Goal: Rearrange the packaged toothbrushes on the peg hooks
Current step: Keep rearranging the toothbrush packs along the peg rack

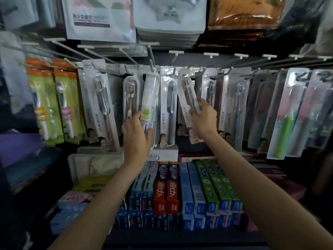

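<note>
A row of packaged toothbrushes hangs from white peg hooks (153, 66) across the middle of the head view. My left hand (136, 133) grips the lower part of a clear toothbrush tube pack (150, 98) with a yellow-green sticker, which hangs at its top from a hook. My right hand (203, 116) pinches a grey carded toothbrush pack (187, 98), tilted to the left, its top near a hook tip. A dark-blue brush pack (169, 109) hangs between the two.
Boxed toothpaste (167, 188) fills the shelf below the hooks. Green and orange children's brush packs (48, 105) hang at the left, pastel brush packs (288, 120) at the right. Flat bagged goods (100, 18) hang above. Long bare hook wires jut toward me.
</note>
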A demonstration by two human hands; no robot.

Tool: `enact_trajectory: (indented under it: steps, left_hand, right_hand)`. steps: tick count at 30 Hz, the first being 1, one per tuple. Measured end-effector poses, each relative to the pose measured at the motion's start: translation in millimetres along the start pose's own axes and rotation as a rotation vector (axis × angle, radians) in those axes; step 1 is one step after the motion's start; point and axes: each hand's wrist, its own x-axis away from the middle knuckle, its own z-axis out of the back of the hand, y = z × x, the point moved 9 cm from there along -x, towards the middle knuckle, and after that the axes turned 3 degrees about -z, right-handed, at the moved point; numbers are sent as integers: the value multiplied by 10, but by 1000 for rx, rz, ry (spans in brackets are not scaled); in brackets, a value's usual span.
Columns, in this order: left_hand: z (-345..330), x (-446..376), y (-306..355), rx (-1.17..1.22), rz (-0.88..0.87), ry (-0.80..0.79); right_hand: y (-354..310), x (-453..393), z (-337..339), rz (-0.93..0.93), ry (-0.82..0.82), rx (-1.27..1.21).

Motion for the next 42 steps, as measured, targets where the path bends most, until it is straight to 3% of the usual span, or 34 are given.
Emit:
enact_trajectory:
  steps: [4, 11, 15, 19, 22, 24, 27, 33, 37, 42]
  left_hand:
    - [25, -9, -31, -12, 0, -9]
    - [32, -9, -38, -16, -12, -3]
    - [-12, 5, -8, 3, -1, -8]
    - [0, 5, -32, -12, 6, -3]
    - [30, -8, -55, -47, 1, 5]
    - [35, -6, -56, -57, -2, 6]
    - [35, -2, -52, -64, 4, -2]
    - [110, 6, -71, -76, -24, 4]
    - [84, 0, -89, -82, -13, 7]
    - [10, 29, -44, -16, 5, 17]
  right_hand:
    - [118, 5, 10, -41, 47, -76]
    - [229, 6, 197, -2, 162, 16]
    - [270, -7, 63, -59, 83, -74]
    - [224, -8, -103, -78, -12, 3]
    - [-7, 91, -65, 73, 71, -33]
    - [-102, 168, -259, 77, -66, -131]
    - [-27, 269, -661, -71, -298, -218]
    - [171, 313, -304, -103, -110, -260]
    - [150, 312, 203, 107, 85, -115]
    - [120, 330, 228, 224, 83, -11]
